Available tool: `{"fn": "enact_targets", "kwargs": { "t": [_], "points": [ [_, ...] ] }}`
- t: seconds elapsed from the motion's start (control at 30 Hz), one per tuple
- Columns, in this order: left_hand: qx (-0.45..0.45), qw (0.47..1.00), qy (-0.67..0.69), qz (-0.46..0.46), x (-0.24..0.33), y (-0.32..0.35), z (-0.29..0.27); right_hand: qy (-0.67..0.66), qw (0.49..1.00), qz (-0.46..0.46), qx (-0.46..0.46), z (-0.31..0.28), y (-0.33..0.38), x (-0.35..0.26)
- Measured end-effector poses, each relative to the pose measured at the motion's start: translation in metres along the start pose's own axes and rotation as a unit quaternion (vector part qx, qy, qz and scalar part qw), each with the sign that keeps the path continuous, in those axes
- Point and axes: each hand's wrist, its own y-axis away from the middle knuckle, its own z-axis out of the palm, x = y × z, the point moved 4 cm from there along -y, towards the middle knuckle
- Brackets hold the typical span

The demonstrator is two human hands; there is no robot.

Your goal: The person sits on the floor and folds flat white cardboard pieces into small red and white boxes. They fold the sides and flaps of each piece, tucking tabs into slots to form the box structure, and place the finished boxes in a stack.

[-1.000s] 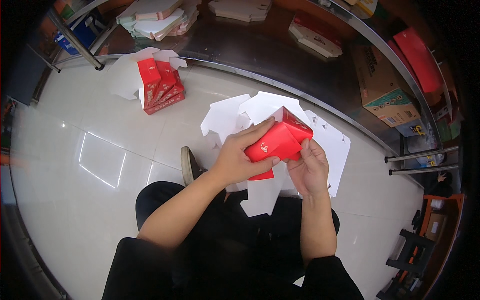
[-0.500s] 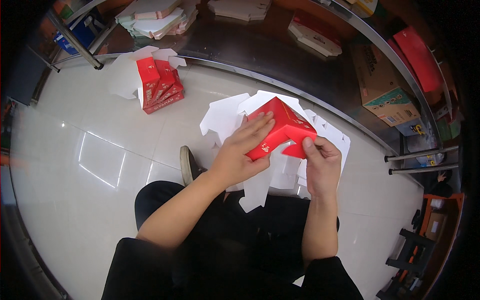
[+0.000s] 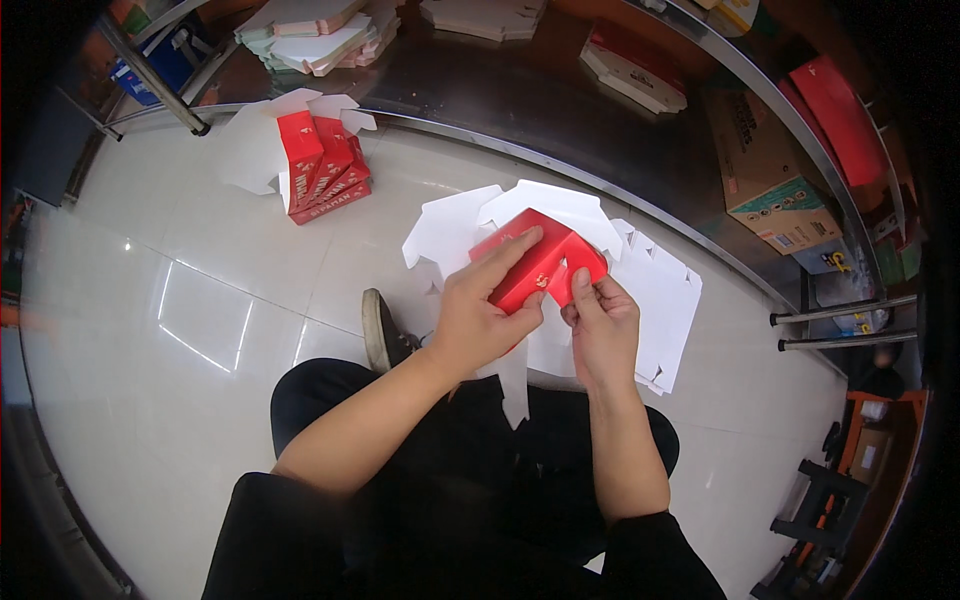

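Note:
A partly folded red cardboard box (image 3: 540,265) with white inner flaps is held above my lap. My left hand (image 3: 482,312) grips its left side, fingers stretched across the red top face. My right hand (image 3: 598,322) pinches the box's right edge with thumb and fingers. White flaps (image 3: 520,385) of the same box hang below my hands. Under it, a spread of flat white box blanks (image 3: 660,290) lies on the tiled floor.
A row of folded red boxes (image 3: 322,172) stands on the floor at the upper left, next to a white blank. A dark shelf (image 3: 500,90) beyond carries stacks of flat blanks. Brown cartons (image 3: 765,175) sit at the right. My shoe (image 3: 382,335) rests on the tiles.
Both hands have turned and shifted the red box slightly; my left fingers now lie flatter over its top, and my right hand has moved in closer to the box's right edge.

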Motion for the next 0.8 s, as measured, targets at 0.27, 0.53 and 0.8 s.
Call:
{"fn": "enact_targets", "kwargs": {
  "t": [0.27,0.53,0.8],
  "points": [
    [0.003,0.993,0.115,-0.01,-0.018,-0.008,-0.005,-0.102,0.988,0.079,-0.088,0.0,-0.004,-0.003],
    [-0.065,0.993,-0.095,0.033,0.002,-0.003,-0.008,-0.096,0.993,-0.026,-0.056,-0.002,0.0,-0.021],
    [-0.091,0.992,-0.033,-0.076,0.005,0.003,0.001,0.042,0.991,-0.102,-0.077,0.0,0.004,-0.018]
  ]
}}
